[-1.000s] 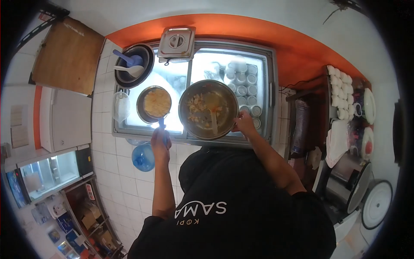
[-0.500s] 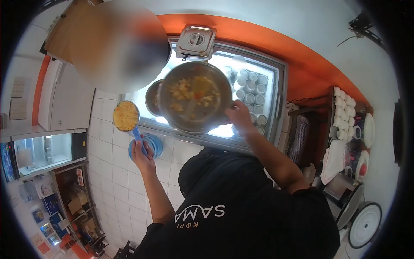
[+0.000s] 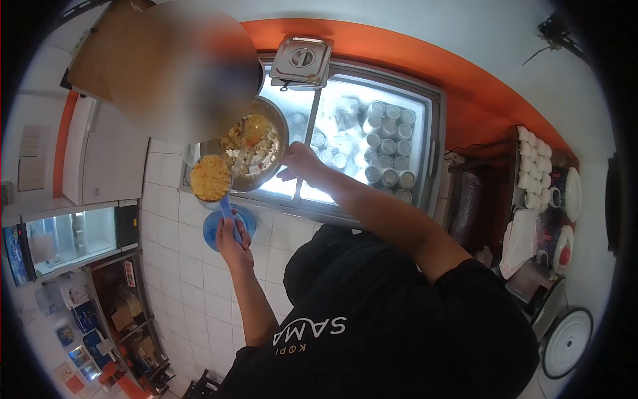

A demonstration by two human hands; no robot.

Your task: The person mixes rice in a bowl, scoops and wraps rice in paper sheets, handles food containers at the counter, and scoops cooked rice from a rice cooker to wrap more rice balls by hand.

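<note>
My left hand (image 3: 234, 243) is closed around the blue handle of a scoop (image 3: 211, 178) heaped with crumbly yellow food. Just beyond it is a metal pot (image 3: 282, 130), its far left part covered by a blurred patch. Inside the pot lie light and brown food pieces (image 3: 252, 139) and a yellowish lump. My right hand (image 3: 300, 163) grips the pot at its right side, though the fingers are only partly visible. In this view the scoop overlaps the pot's near left edge; I cannot tell whether they touch.
Under the pot is a lit glass-topped chest freezer (image 3: 325, 209) holding rows of pale containers (image 3: 389, 146). A lidded steel food pan (image 3: 302, 58) stands on its back edge. A blue water jug (image 3: 229, 226) is on the tiled floor. White cups (image 3: 533, 166) and plates are at the right.
The pot has moved left and away from my head with my right hand, now close to the scoop. The scoop has shifted slightly right, still in my left hand.
</note>
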